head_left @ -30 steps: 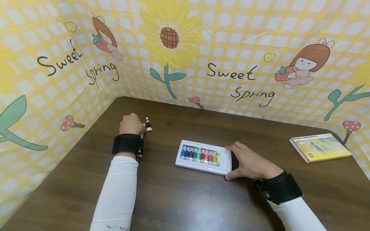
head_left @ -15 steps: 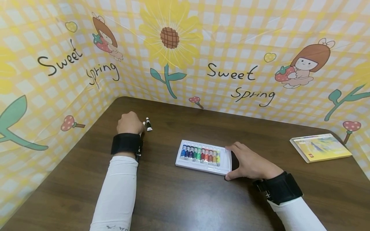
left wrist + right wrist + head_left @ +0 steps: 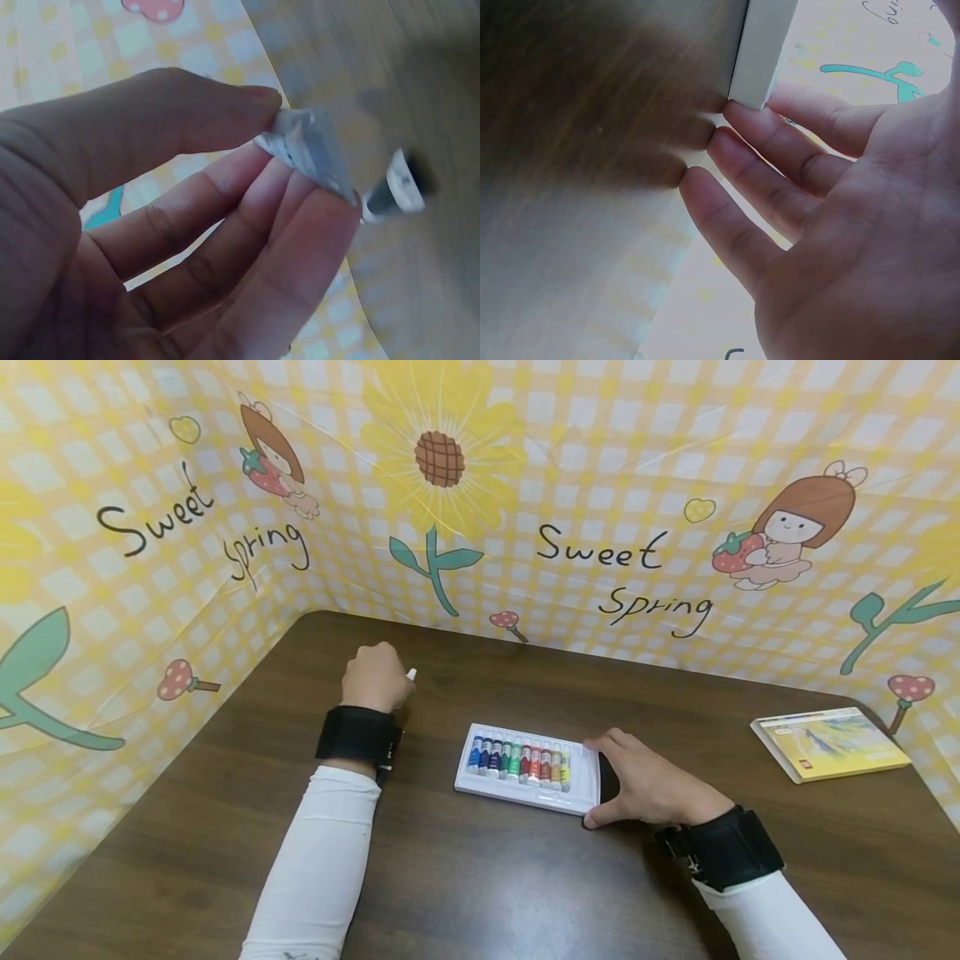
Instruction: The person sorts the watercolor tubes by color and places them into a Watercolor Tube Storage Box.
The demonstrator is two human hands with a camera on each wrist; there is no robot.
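My left hand (image 3: 375, 678) pinches a small paint tube (image 3: 311, 150) between thumb and fingertips, over the back left of the table. Its flat silvery end shows in the left wrist view, while a white cap (image 3: 412, 674) peeks out past the hand in the head view. Near it a black-and-white paint tube (image 3: 395, 189) lies on the table, hidden by the hand in the head view. With fingers fairly straight, my right hand (image 3: 648, 781) touches the right end of a white tray (image 3: 525, 797), which holds a row of coloured paint tubes (image 3: 517, 762).
A yellow flat box (image 3: 836, 747) lies at the right back of the brown table (image 3: 465, 877). Yellow checked cloth (image 3: 525, 493) with printed flowers and figures hangs along the back and left table edges.
My left hand shifts right with its pinched tube, after a slight move left earlier, and now covers the black tube in the head view. The right hand and tray stay put.
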